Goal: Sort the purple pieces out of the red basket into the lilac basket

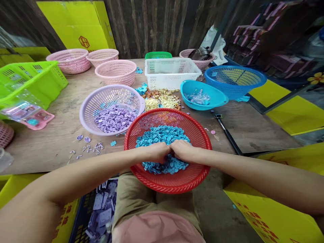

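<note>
A red plastic basket (197,133) rests on my lap against the table edge, filled with small blue plastic pieces (162,133). My left hand (157,152) and my right hand (182,150) meet over the middle of that pile, fingers curled and touching each other. They seem to pinch a small blue piece between them, but the fingers hide it. To the left stands a lilac basket (88,108) holding similar purple pieces (114,118).
Pink baskets (115,72), a white crate (170,72), a blue bowl (202,98), a blue basket (235,79) and a green crate (30,82) stand on the wooden table. Loose purple bits (87,144) lie near the edge. Yellow boxes (273,216) flank my knees.
</note>
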Tool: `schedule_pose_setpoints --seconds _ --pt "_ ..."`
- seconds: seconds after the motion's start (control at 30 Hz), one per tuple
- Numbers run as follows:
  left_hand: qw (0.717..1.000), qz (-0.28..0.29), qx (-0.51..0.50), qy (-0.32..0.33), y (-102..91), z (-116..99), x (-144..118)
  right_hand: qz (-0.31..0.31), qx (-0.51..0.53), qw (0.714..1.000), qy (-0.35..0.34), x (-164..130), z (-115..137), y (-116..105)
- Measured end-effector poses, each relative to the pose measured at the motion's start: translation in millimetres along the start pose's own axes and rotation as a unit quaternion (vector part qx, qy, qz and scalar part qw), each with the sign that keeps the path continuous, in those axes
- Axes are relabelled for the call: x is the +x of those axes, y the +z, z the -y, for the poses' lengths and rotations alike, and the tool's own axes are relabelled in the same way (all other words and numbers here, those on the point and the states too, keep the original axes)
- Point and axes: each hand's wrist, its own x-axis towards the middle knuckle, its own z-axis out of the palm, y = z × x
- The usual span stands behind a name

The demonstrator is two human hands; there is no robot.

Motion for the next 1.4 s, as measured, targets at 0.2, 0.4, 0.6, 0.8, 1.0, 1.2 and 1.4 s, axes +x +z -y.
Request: schedule_pose_setpoints --seconds 0.2,0.4,0.6,0.8,1.0,1.2,1.4 --pt "0.975 -0.043 -0.169 -0.139 -37.2 30 -24 0.044 0.26 0.964 0.025 4 -16 -18" --pt "0.971 -0.074 -0.101 -0.205 -48.8 38 -42 0.161 0.709 0.686 0.028 6 -32 -35" --pt "0.971 0.037 0.134 -0.193 -24.2 7 -44 0.129 0.68 0.722 -0.022 21 -17 -33" --pt "0.985 0.152 0.039 -0.071 -24.0 -17 -47 -0.055 0.174 0.976 -0.116 31 3 -20" --pt "0.963 0.094 -0.228 -0.108 -45.8 14 -55 0.0 -0.042 0.999 0.008 10 -11 -35" --pt "0.953 0.035 -0.251 -0.166 -35.4 36 -38 -0.05 -0.022 0.998 -0.024 16 -3 -32" --pt "0.965 -0.025 0.137 -0.221 -28.0 30 -23 -0.047 -0.065 0.997 -0.012 16 10 -16"
